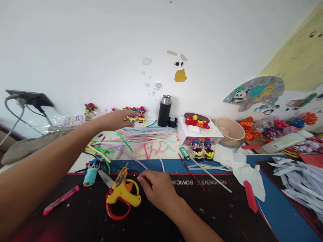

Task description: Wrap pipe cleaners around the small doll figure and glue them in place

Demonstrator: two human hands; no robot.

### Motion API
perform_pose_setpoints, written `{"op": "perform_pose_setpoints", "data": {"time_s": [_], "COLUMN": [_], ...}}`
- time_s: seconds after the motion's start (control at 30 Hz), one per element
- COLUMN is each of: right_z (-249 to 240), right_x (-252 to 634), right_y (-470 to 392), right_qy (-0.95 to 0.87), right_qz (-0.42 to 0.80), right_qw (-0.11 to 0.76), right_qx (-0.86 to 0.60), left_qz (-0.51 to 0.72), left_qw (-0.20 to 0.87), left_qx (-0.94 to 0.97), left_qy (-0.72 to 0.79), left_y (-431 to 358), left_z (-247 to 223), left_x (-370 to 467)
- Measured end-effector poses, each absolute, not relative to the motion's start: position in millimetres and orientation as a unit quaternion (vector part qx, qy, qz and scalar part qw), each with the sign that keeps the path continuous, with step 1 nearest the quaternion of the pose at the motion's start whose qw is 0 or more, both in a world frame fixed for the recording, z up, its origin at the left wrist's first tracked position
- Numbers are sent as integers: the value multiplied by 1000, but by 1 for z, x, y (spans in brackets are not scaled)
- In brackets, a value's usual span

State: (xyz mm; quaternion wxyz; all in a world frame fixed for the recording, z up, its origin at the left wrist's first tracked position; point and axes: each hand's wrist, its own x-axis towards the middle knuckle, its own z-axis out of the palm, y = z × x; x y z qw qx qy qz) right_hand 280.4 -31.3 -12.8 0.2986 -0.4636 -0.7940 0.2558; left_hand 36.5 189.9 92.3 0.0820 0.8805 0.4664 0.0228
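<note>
My left hand (118, 120) reaches to the back of the table, its fingertips beside small pipe-cleaner figures (141, 114) near the wall; whether it holds one is hidden. My right hand (157, 188) rests on the black mat (156, 222), fingers curled together, and what they may hold is not visible. Just left of it lies a yellow glue gun (123, 194) on top of red-handled scissors (117, 215). Loose pastel pipe cleaners (148, 133) lie between the two hands. Two more figures (202, 149) stand to the right, before a white box (185, 132).
A black flask (164, 112) stands near the wall beside its cup (172, 121). At the right are a round container (230, 129) and white paper strips (300, 178). A pink pen (61, 200) and blue yarn bundle (90, 174) lie left.
</note>
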Motion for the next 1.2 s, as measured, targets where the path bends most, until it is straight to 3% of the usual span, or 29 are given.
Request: {"op": "perform_pose_setpoints", "data": {"time_s": [0.17,0.3,0.5,0.77,1.2], "right_z": [-14,-15,-14,-17,-22], "right_x": [282,285,287,285,287], "right_y": [-33,-32,-30,-32,-30], "right_qy": [-792,-787,-777,-779,-771], "right_qz": [258,256,256,264,275], "right_qw": [320,347,364,351,318], "right_qx": [-451,-441,-445,-448,-478], "left_qz": [52,68,63,33,4], "left_qw": [78,133,140,156,92], "left_qx": [854,812,760,700,707], "left_qy": [511,564,631,697,701], "left_y": [175,156,84,-17,-30], "left_z": [87,80,70,42,20], "left_x": [-14,-50,-80,-58,-25]}}
